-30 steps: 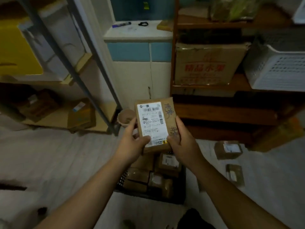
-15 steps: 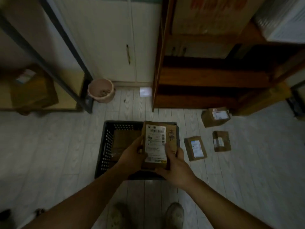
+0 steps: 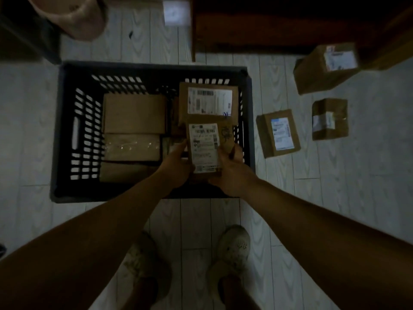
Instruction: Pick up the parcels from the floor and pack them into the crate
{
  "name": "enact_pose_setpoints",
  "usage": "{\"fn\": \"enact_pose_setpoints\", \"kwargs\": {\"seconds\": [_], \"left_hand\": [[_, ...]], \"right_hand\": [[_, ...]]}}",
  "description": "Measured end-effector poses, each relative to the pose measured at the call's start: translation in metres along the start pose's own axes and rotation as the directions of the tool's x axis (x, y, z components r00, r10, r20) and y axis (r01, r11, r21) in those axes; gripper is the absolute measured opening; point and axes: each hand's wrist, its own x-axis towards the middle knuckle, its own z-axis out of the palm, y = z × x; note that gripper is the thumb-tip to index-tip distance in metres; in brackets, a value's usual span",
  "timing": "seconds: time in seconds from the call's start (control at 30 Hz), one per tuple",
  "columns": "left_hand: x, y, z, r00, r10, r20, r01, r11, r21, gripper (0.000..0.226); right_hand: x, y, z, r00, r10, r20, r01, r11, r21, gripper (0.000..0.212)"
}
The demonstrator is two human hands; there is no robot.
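Both grips are closing on one parcel. The left grip (image 3: 176, 162) is holding its left edge with the fingers tucked behind, and the right grip (image 3: 230, 173) is clasping its right edge and near corner, thumb lying along the side. The held parcel (image 3: 206, 148), a flat brown carton with its white label facing up, is hanging over the near right part of the black crate (image 3: 55, 130). Its long axis is running away from the person, roughly parallel to the crate's right wall.

Just beyond it, a larger labelled parcel (image 3: 207, 100) is lying in the far right corner. The held carton's far edge is overlapping that parcel in this view, though whether the two are touching cannot be told. To the left, plain cartons (image 3: 134, 114) are filling the crate's middle.

The spot for it is probably straight down, between the plain cartons and the right wall, but the carton and hands are hiding it.

Three more parcels are waiting on the floor (image 3: 335, 198) to the right of the crate. The closest one (image 3: 278, 133) is sitting nearer the right grip.
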Motion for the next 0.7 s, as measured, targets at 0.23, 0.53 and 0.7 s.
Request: {"fn": "enact_pose_setpoints", "kwargs": {"seconds": [0.23,0.53,0.7], "left_hand": [[0.040,-0.029,0.024,0.999,-0.005,0.043,0.003,0.999,0.048,0.082],[0.061,-0.033,0.024,0.985,0.014,0.171,-0.046,0.983,0.180,0.074],[0.040,-0.016,0.011,0.983,-0.038,0.180,-0.022,0.947,0.320,0.077]], "right_hand": [[0.024,0.023,0.023,0.982,0.189,0.030,-0.180,0.964,-0.195,0.088],[0.035,0.015,0.025,0.938,0.338,0.074,-0.304,0.908,-0.287,0.095],[0.017,0.014,0.020,0.957,0.290,0.023,-0.273,0.922,-0.275,0.083]]}}
